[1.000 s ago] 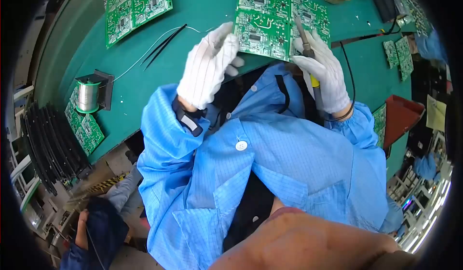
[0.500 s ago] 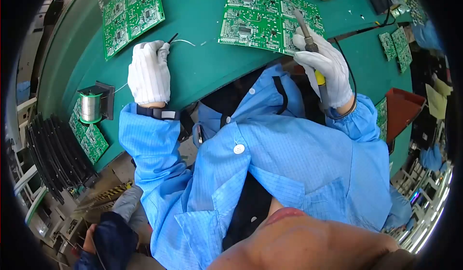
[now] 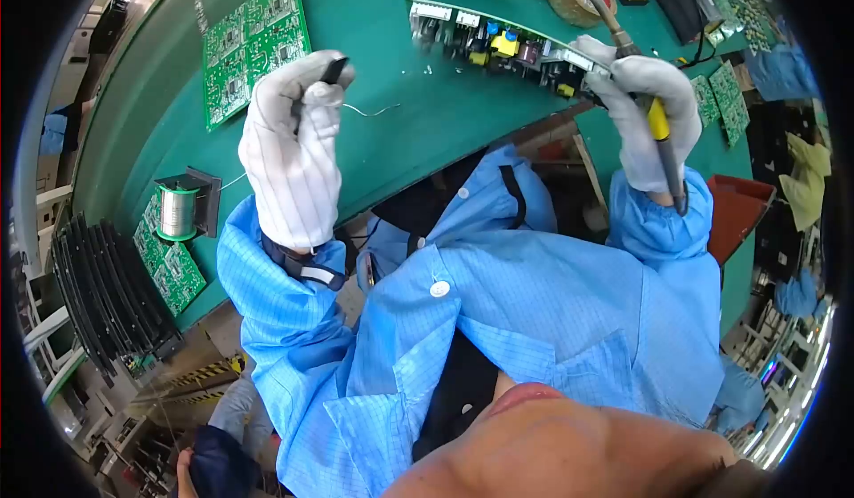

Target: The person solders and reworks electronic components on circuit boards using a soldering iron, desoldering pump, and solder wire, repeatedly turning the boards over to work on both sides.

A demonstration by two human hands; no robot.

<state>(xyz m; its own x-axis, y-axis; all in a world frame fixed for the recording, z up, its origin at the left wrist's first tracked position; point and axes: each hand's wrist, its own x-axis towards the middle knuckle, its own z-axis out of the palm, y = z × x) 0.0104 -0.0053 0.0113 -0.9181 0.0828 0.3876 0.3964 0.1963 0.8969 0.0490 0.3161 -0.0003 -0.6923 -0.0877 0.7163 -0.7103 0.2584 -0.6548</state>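
At 9 o'clock from the centre of the view, the solder spool (image 3: 177, 213) stands on the green bench (image 3: 382, 155). A flat circuit board panel (image 3: 253, 48) lies between 10 and 11 o'clock. The left hand (image 3: 289, 146), gloved, is at 10 o'clock. Its fingers are curled tightly on a slim black tool (image 3: 334, 70), of which only the end shows; its type cannot be confirmed. A loose length of thin wire (image 3: 374, 112) lies at 11 o'clock, just beside this hand.

The tilted board (image 3: 505, 44) is at 1 o'clock, component side toward the wearer. Whether its lower edge bears on the bench cannot be determined. A tape roll (image 3: 578, 1) sits just beyond it. The gloved right hand (image 3: 663, 80), at 2 o'clock, closes on the soldering iron (image 3: 658, 122) and appears to pinch the board's right end with its fingertips. The iron points toward 11 o'clock from that hand, tip clear of the board. A red bin (image 3: 740, 213) is at 3 o'clock.

Step in hand, as judged: handling the board while both tools are retained. The next move calls for a steady edge grip and a hot end kept off components and gloves.
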